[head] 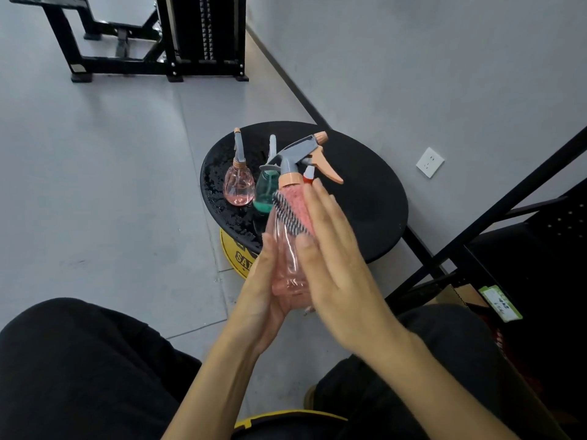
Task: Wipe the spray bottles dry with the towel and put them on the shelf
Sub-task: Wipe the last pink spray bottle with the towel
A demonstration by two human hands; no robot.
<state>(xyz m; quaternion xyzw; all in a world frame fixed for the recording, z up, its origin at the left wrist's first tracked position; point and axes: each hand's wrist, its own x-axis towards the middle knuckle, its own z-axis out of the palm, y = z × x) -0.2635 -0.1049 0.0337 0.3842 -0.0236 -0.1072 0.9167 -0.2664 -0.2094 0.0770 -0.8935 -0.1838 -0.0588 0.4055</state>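
Right hand (333,258), fingers straight, presses the pink towel (297,211) against the near-upright pink spray bottle (287,265) gripped low by the left hand (260,296), nozzle pointing right.

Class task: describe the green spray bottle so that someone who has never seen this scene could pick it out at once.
Find the round black table by the grey wall. On its wet left side two small bottles stand side by side. The green bottle is the right-hand one, teal where its neighbour and the held bottle are pink.
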